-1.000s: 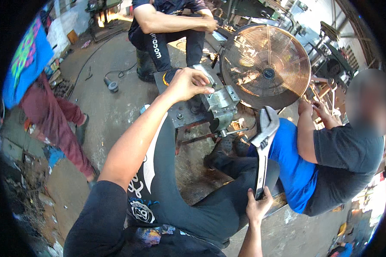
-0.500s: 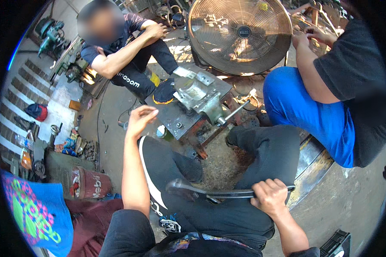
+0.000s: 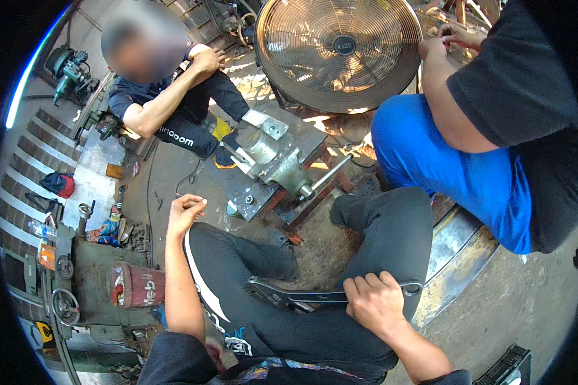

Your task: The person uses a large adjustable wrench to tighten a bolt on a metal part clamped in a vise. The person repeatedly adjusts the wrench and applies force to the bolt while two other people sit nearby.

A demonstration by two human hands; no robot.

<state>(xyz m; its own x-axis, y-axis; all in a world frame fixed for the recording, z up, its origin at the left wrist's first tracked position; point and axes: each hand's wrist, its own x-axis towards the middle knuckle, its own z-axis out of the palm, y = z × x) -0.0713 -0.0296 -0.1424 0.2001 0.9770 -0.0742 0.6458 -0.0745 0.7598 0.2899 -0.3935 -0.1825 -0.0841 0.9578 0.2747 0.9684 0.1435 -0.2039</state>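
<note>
Right hand (image 3: 376, 301) closed around a long metal adjustable wrench (image 3: 318, 297); left hand (image 3: 186, 210) raised away from it

The wrench lies nearly level across the lower middle of the frame, over the wearer's dark trousers (image 3: 392, 234) with a white side stripe. The right hand wraps its handle from above, knuckles up, near the holed end; the broad head points toward the left of the frame.

At centre left, the left hand is held up beside the knee, its fingers loosely bent; whether anything small sits between them, I cannot tell.

Near the centre of the frame, a grey metal bench vise (image 3: 279, 168) with a slim bar handle (image 3: 334, 172) stands on a dark steel-topped table (image 3: 241, 185) with reddish-brown legs, well apart from the wrench.

A large round wire-caged fan (image 3: 337, 70) stands at the upper middle. A co-worker in dark clothes (image 3: 173, 93) sits at upper left, arms over the knees; another, in bright blue trousers (image 3: 456, 170), sits at the right. A faded red bucket (image 3: 144, 287) stands at lower left.
</note>
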